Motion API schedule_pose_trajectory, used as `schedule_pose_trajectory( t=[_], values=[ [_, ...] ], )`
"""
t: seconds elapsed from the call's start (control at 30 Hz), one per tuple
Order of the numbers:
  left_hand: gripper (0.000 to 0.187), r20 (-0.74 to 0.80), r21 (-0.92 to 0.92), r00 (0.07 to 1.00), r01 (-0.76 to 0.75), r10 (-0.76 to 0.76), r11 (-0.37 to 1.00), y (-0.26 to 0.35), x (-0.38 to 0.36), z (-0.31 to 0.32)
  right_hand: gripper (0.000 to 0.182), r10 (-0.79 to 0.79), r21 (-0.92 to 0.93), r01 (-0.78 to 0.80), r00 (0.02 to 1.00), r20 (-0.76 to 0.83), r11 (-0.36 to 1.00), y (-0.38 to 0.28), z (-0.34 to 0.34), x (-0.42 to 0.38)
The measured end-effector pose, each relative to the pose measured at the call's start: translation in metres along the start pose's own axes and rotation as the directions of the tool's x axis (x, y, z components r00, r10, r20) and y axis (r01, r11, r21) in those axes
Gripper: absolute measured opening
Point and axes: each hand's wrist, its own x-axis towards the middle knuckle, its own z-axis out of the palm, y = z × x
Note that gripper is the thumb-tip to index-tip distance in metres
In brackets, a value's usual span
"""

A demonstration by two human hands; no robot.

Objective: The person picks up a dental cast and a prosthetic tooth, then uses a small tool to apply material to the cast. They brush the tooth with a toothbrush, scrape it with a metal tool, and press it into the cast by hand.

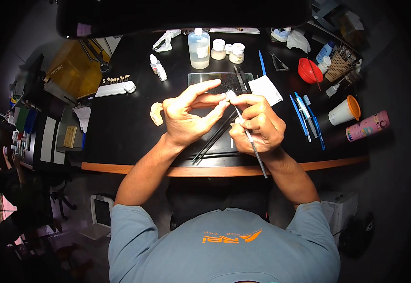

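Over the black table (pixel 134 108), my left hand (pixel 189 113) pinches a small white piece (pixel 230 95) between its fingers. A thin brush-like tool (pixel 253 144) is in my right hand (pixel 260 123), whose fingertips meet the same white piece. Behind my hands lies a glass plate (pixel 198 78), partly covered by them. A white folded paper (pixel 266 90) is just right of the plate. Left of my left hand rests a beige dental model (pixel 156 114). Dark thin tools (pixel 210 144) lie on the table below and between my hands.
At the back stand a clear bottle (pixel 199 49) and several white jars (pixel 237 53). To the right are a red bowl (pixel 310 70), blue-handled tools (pixel 309 120), a white cup (pixel 343 111) and a pink bottle (pixel 367 126). A shade holder (pixel 113 88) sits left.
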Motion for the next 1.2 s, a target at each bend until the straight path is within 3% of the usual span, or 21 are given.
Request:
schedule_pose_trajectory(
  t=[0.5, 1.2],
  values=[
    [0.049, 0.056, -0.033, 0.995, 0.087, -0.086, 0.996, 0.0049, -0.0004, -0.0031, 0.026, -0.009, -0.025, 0.009, 1.000, 0.018, 1.000, -0.0003, -0.0015, 0.0022],
    [0.045, 0.036, -0.039, 0.998, 0.045, -0.044, 0.998, 0.0031, 0.0005, -0.0012, 0.026, -0.003, -0.008, 0.003, 1.000, 0.013, 1.000, 0.0002, -0.0001, 0.0011]
  ],
)
